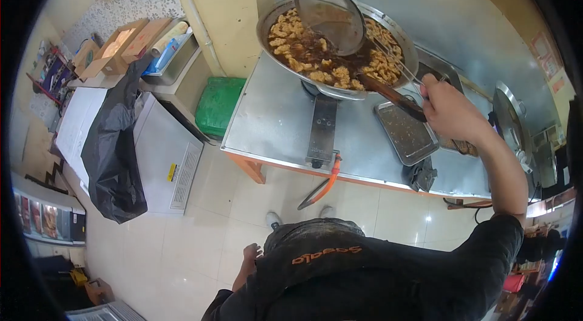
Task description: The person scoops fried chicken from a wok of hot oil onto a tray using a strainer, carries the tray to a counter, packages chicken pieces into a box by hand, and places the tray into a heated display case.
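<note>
My right hand (448, 105) is closed around the long wire handle of a round mesh strainer (331, 16). The strainer is tilted over a wide metal wok (263, 33), its lower rim down at the dark oil. Many golden fried pieces (322, 77) float in the oil around it. A wooden handle (392, 97) slants from the wok's near rim up to the same hand, right at its fingers. Low beside my body, away from the counter, hangs my left hand (252, 252), fingers loosely apart with nothing in them.
The wok stands on a burner (322, 133) with an orange hose (331, 178) on a metal table (267, 118). Right of it are a crumb-strewn tray (405, 133) and a crumpled black cloth (420, 175). A green container (218, 105) and a white chest (164, 157) stand left.
</note>
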Motion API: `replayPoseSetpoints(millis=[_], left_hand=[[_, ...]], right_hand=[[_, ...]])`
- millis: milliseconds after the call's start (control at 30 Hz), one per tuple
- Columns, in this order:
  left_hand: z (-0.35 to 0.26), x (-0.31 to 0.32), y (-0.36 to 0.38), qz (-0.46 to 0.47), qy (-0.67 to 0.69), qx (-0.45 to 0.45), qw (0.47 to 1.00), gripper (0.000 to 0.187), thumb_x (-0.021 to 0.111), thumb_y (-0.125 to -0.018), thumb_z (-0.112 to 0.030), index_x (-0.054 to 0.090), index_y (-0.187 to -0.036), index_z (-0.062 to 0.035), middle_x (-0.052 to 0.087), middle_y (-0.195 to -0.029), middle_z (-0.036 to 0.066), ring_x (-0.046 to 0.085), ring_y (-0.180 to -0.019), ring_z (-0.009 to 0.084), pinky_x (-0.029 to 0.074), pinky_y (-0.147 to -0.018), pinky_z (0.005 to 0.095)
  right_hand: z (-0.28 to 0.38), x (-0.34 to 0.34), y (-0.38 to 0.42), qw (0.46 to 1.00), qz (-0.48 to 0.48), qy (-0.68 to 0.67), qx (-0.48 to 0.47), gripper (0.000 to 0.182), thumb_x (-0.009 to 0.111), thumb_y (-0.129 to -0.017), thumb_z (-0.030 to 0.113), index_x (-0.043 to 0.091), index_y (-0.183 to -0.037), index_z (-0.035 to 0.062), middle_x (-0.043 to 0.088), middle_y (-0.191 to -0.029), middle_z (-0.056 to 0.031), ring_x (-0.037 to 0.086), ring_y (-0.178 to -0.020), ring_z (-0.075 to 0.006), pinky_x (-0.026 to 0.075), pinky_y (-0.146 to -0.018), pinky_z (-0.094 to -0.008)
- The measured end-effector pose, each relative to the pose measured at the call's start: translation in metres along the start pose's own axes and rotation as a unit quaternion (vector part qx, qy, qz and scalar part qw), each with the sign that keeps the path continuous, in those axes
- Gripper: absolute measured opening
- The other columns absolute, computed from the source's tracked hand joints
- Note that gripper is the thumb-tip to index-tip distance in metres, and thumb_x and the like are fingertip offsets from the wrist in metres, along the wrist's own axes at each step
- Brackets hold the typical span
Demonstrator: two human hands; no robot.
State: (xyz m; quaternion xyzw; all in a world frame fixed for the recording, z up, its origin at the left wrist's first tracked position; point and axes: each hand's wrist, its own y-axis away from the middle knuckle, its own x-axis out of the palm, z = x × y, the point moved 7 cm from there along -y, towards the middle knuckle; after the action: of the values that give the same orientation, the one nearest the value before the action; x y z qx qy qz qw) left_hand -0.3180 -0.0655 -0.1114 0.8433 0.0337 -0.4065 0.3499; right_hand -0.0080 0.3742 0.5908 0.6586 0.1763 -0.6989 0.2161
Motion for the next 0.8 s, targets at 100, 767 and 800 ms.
replayPoseSetpoints(millis=[100,767,800], left_hand=[[-0.004,-0.010,0.005,0.012,0.021,-0.003,1.000,0.019,0.059,-0.080,-0.024,0.058,-0.085,-0.0055,0.061,-0.084,0.008,0.060,-0.071,0.0246,0.049,-0.056,0.0363],[-0.022,-0.005,0.015,0.081,-0.066,0.068,0.992,0.020,0.051,-0.083,-0.022,0.055,-0.079,-0.0028,0.055,-0.079,0.009,0.058,-0.080,0.0225,0.052,-0.060,0.0376],[-0.022,-0.007,0.012,0.076,-0.056,0.064,0.993,0.020,0.051,-0.083,-0.022,0.056,-0.079,-0.0029,0.055,-0.080,0.009,0.058,-0.080,0.0225,0.052,-0.061,0.0377]], right_hand=[[0.010,-0.018,0.012,0.990,0.086,-0.083,0.080,0.018,0.046,-0.082,0.003,0.043,-0.099,-0.0033,0.058,-0.084,-0.0285,0.058,-0.085,-0.0433,0.044,-0.076,-0.0469],[-0.086,-0.007,0.000,0.975,-0.070,0.161,0.136,0.023,0.051,-0.075,-0.005,0.044,-0.097,-0.0066,0.060,-0.089,-0.0323,0.060,-0.092,-0.0433,0.048,-0.082,-0.0464],[-0.092,-0.002,-0.005,0.972,-0.073,0.176,0.140,0.023,0.051,-0.075,-0.005,0.044,-0.097,-0.0065,0.060,-0.089,-0.0326,0.060,-0.093,-0.0431,0.048,-0.082,-0.0465]])
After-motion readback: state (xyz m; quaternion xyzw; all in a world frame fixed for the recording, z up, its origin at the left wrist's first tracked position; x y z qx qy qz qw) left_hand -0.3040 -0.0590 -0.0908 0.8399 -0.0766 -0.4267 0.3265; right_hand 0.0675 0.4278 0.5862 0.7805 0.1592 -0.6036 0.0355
